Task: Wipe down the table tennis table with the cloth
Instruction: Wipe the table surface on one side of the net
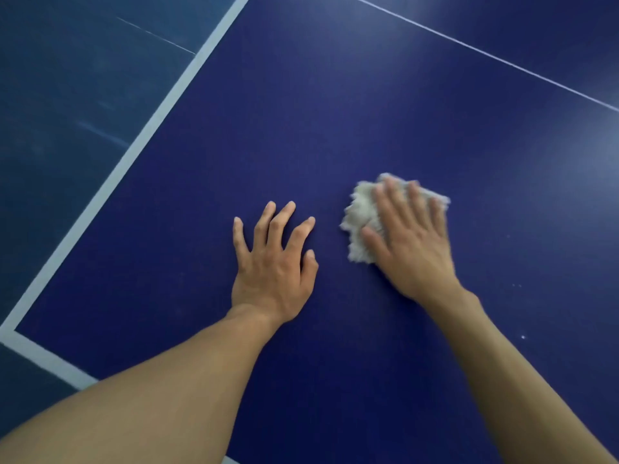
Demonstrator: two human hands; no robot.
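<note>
- Cloth [360, 216]: a small, shaggy, off-white piece lies bunched on the dark blue desk [335, 112], a little right of the middle of the head view. Its frayed edge sticks out to the left of the hand on top of it, and a strip of it shows past the fingertips.
- Right hand [410, 239]: it lies palm down on the cloth with its fingers straight and slightly spread. It presses the cloth flat against the desk and does not curl around it. The hand and the cloth both look a little blurred.
- Left hand [273, 262]: it holds nothing and sits just left of the cloth, with a gap of bare blue between them. Its fingers are spread and slightly arched, with the tips on the desk.
- Both forearms are bare and reach in from the bottom edge of the view.
- A broad white border line [134, 152] runs along the left edge of the desk. It meets a second one at the corner in the lower left.
- A thin white line [485, 55] crosses the desk at the upper right, well apart from both hands.
- A few tiny white specks [523, 337] lie on the desk to the right of the right forearm.
- Beyond the left edge is a duller blue-green floor [67, 95] with faint pale streaks.
</note>
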